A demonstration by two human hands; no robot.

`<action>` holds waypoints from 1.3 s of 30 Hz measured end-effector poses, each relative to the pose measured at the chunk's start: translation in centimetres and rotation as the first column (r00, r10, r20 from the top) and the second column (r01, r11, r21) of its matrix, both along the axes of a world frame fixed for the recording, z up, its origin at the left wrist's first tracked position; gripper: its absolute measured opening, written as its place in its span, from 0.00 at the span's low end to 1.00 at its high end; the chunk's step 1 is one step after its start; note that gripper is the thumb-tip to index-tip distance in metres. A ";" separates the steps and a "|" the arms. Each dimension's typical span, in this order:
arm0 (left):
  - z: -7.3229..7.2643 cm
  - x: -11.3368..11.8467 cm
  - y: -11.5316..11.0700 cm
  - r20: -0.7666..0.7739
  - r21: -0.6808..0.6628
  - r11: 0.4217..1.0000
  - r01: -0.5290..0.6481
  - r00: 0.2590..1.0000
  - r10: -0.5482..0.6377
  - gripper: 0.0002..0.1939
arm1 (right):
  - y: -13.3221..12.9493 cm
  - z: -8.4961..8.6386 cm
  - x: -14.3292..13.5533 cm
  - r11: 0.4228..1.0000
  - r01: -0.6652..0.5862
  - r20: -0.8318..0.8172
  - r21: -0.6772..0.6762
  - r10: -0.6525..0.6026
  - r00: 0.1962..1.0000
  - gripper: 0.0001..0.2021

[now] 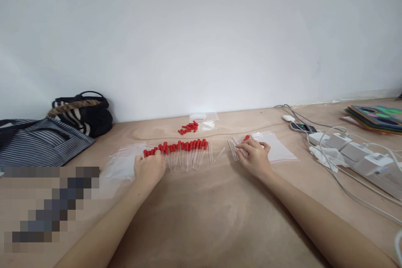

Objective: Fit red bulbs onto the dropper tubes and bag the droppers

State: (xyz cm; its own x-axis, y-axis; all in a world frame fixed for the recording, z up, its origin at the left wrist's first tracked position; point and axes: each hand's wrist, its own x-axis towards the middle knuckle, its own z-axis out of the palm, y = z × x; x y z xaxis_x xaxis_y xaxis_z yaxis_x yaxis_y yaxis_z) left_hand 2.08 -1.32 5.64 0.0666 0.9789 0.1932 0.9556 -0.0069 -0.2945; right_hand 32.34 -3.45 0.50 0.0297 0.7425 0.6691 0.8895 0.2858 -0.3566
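Observation:
A row of glass droppers with red rubber bulbs (188, 146) lies side by side on the table, bulbs pointing away from me. At its left end my left hand (150, 168) is closed, fingers curled down over the droppers there; its fingertips and what they grip are mostly hidden. My right hand (253, 155) rests over bare glass tubes (232, 148), with its fingers bent and apart. Just behind those fingers shows a red bulb (246, 137). Two or three loose tubes (219, 155) lie between the row and my right hand.
Loose red bulbs (188, 127) lie at the back beside a clear bag (207, 124). Zip bags lie left (125, 161) and right (279, 148). Further right are a power strip with chargers (361, 155), cables and colourful boards (377, 118). Striped (47, 140) and black bags (97, 115) stand left.

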 end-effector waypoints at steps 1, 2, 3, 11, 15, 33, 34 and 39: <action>0.0 0.0 0.0 0.004 -0.015 1.000 -0.005 1.000 0.005 0.17 | 0.0 0.0 0.1 1.000 0.006 0.001 -0.005 -0.006 1.000 0.07; 0.1 0.0 0.1 0.009 -0.026 1.000 -0.011 1.000 0.011 0.17 | 0.1 -0.1 0.1 1.000 0.012 0.003 -0.007 -0.012 1.000 0.07; 0.1 -0.1 0.1 0.012 -0.033 0.999 -0.016 1.000 0.016 0.17 | 0.1 -0.1 0.2 1.000 0.016 0.005 -0.007 -0.016 1.000 0.07; -0.9 1.6 -0.3 0.100 0.194 0.946 0.259 0.954 -0.281 0.11 | 0.3 0.9 1.0 0.990 0.110 0.019 -0.091 -0.109 0.994 0.09; -2.0 6.5 -0.4 0.229 0.213 0.852 0.479 0.823 -0.520 0.06 | 0.6 1.8 2.7 0.945 0.253 0.044 -0.209 -0.249 0.968 0.10; -2.1 12.4 -1.2 0.306 0.175 0.853 0.491 0.797 -0.521 0.06 | 0.6 3.2 5.2 0.829 0.131 0.268 -0.544 0.023 0.963 0.04; -2.1 11.5 -1.8 0.323 0.194 0.819 0.540 0.753 -0.573 0.05 | 0.7 3.0 5.3 0.831 0.125 0.281 -0.542 0.039 0.959 0.05; -3.2 6.7 -4.0 0.384 0.292 0.598 0.747 0.481 -0.788 0.10 | 0.9 2.4 5.6 0.853 0.093 0.308 -0.514 0.082 0.948 0.04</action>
State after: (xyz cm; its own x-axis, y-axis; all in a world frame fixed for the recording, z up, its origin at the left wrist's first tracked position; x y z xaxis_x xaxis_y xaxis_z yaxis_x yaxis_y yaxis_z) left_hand 8.75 -5.32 2.40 0.6742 0.5611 0.4802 0.5897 -0.8005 0.1075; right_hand 37.95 -2.55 2.92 -0.1070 0.9808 0.1628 0.9784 0.1330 -0.1581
